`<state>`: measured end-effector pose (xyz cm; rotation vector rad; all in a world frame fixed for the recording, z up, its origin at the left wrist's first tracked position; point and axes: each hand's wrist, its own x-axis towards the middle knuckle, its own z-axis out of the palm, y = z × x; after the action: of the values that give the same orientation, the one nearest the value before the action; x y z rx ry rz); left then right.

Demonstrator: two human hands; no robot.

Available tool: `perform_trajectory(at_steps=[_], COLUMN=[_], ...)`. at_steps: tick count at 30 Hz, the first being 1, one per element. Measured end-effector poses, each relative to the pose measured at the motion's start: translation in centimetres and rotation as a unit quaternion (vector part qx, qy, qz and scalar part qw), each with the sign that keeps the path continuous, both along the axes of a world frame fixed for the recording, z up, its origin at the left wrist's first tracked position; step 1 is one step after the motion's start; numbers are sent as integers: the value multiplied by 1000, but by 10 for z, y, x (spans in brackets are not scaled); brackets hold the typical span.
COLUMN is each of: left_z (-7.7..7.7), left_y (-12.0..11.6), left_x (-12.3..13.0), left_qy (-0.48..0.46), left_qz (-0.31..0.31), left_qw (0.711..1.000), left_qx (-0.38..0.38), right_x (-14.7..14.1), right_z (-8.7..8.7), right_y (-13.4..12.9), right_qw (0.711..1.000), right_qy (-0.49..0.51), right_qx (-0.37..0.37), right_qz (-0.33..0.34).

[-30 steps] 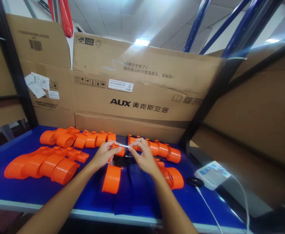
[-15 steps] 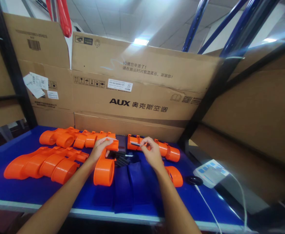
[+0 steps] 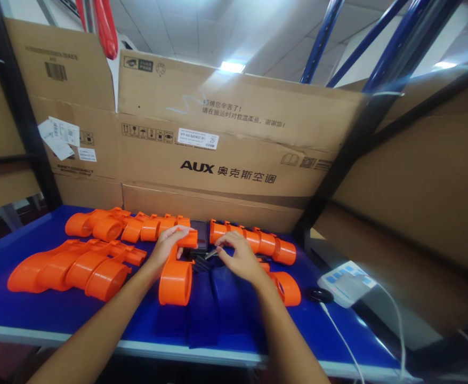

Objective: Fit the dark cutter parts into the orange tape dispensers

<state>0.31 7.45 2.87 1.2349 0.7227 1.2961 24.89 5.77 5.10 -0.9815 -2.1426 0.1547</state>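
My left hand (image 3: 170,244) is wrapped round the upper stem of an orange plastic part (image 3: 175,282), whose wide ring hangs down toward me. To its right, my right hand (image 3: 236,255) pinches a thin metallic rod (image 3: 210,255), its tip pointing left over a small pile of black pieces (image 3: 201,264). The rod and the orange part look apart. Behind my hands lies a dark rectangular device (image 3: 200,234). Two dark blue flat pieces (image 3: 202,314) lie in front of the black pile.
Rows of orange parts (image 3: 86,269) cover the left of the blue table (image 3: 146,341); more orange parts (image 3: 285,252) lie at right. A white box with a cable (image 3: 346,284) and a black round object (image 3: 320,296) are farther right. Cardboard (image 3: 226,197) stands behind.
My right hand has moved left and slightly down with the rod, nearer to the black pieces. The orange part in my left hand has shifted slightly right.
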Motion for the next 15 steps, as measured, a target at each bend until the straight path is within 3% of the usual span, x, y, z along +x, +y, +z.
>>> perform_trajectory(at_steps=[6,15], left_z=[0,-4], left_y=[2,2], left_x=[2,4], left_qy=[-28,-29], left_qz=[21,37], left_qw=[999,999], left_qx=[-5,-5], right_x=[-2,-2], right_z=[-1,-6], right_y=[1,0], right_qw=[999,997], right_qy=[35,-64], right_qx=[6,-27], right_qz=[-24,20])
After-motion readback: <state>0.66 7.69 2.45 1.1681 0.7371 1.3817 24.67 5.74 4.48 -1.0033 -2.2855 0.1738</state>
